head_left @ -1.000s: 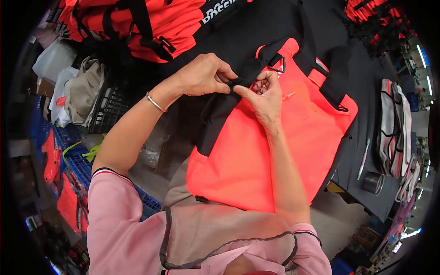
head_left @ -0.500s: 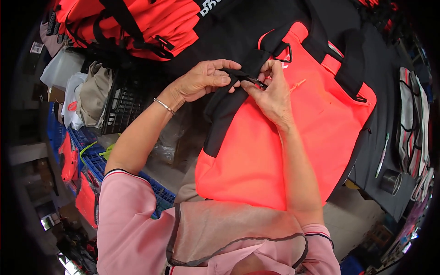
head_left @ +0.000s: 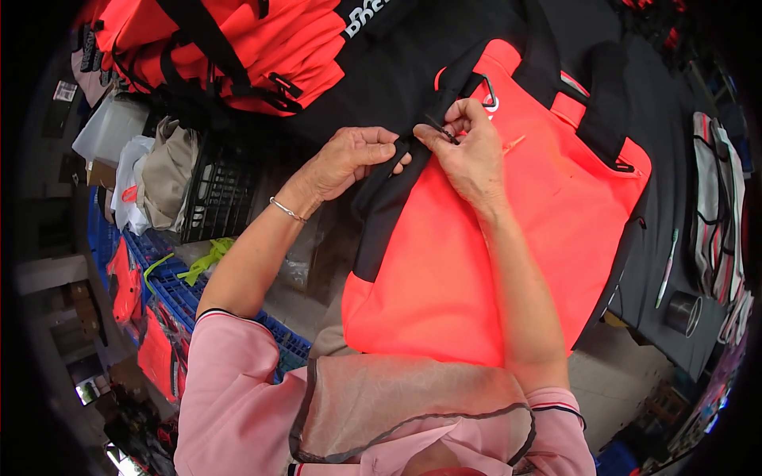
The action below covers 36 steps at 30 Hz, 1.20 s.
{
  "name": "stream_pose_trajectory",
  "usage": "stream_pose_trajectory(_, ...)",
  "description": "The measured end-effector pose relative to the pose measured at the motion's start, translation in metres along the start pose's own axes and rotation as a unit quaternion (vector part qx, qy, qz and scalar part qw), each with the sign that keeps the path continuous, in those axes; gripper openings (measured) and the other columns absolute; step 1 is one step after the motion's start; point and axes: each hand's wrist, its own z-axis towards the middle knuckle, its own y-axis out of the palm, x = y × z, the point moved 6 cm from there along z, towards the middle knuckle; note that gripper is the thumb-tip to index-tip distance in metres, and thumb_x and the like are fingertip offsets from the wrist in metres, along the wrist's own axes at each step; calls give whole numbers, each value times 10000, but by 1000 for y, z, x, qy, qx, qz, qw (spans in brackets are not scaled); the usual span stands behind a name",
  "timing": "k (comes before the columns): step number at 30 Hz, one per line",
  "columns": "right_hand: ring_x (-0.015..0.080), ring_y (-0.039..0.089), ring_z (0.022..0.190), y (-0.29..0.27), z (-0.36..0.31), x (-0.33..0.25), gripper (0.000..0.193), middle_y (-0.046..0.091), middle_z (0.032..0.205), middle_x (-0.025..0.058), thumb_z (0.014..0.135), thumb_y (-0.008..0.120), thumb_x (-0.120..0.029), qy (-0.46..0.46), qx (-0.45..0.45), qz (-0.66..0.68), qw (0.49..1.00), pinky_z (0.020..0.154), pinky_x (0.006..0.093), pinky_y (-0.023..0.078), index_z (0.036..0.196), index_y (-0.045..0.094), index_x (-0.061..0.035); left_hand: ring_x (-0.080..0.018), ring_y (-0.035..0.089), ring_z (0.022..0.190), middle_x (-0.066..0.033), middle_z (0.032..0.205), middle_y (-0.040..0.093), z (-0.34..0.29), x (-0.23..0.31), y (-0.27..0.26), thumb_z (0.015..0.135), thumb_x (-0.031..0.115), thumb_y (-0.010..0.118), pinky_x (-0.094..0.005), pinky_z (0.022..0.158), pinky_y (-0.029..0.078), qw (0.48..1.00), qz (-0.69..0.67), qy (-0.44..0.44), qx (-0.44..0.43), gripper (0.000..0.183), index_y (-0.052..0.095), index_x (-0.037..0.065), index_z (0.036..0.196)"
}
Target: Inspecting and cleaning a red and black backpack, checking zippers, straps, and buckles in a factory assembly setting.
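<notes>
A bright orange-red bag (head_left: 444, 278) with black side panels and black webbing straps lies in front of me on the black-covered table. My left hand (head_left: 353, 163) pinches a piece of black strap (head_left: 399, 156) at the bag's left edge between thumb and fingers. Just to the right, my right hand (head_left: 470, 155) is closed on a small dark, narrow tool (head_left: 442, 131), mostly hidden by the fingers; its kind does not show. A black hook (head_left: 490, 91) rests on the bag beyond that hand. An orange thread (head_left: 514, 144) lies on the fabric.
A heap of orange-red bags (head_left: 262, 55) sits at the far left. Below it stands a black plastic crate (head_left: 218, 186) beside cloth and white plastic bags. Blue crates (head_left: 175, 289) are lower left. A toothbrush (head_left: 667, 266) and metal cup (head_left: 683, 312) lie on the right.
My left hand has shifted slightly toward me with the strap. The right hand has drawn away from the left one, and the tool now points away from the strap.
</notes>
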Motion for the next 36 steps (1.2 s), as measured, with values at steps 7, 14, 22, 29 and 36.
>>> stream_pose_trajectory(7,160,492,645,1,-13,-12,404,450,703,26,769,790,-195,-19,19,-38,999,590,336,422,914,432,-77,-102,598,874,-48,939,656,-8,1,13,968,214,596,-226,801,465,995,14,91,-28,258,625,-21,1071)
stream_pose_trajectory(14,268,651,748,20,-41,-51,370,613,889,76,734,744,-40,-276,75,-200,937,622,386,520,1066,585,-72,-123,624,942,-54,1005,672,-14,-15,12,966,148,577,-256,898,474,996,-37,76,31,218,628,-16,1101)
stream_pose_trajectory(22,289,673,836,37,-18,-45,217,645,984,29,775,691,-134,-234,-145,-343,898,680,414,544,991,679,-125,-130,606,1073,-77,1149,641,-62,-13,17,881,105,686,-274,946,471,959,101,176,197,354,569,-14,1193)
stream_pose_trajectory(29,288,665,885,44,-23,-38,218,641,996,44,791,732,-197,-196,-119,-309,923,719,396,544,991,682,-125,-64,500,572,11,643,584,-98,-46,5,893,275,700,-243,525,416,918,202,51,338,293,662,5,786)
stream_pose_trajectory(36,248,686,881,41,-87,-45,215,666,1087,41,834,716,-186,-309,-160,-202,916,684,351,559,1018,695,-76,-100,606,546,-47,620,631,-90,-15,3,941,378,623,-267,527,473,923,278,40,262,402,681,-11,856)
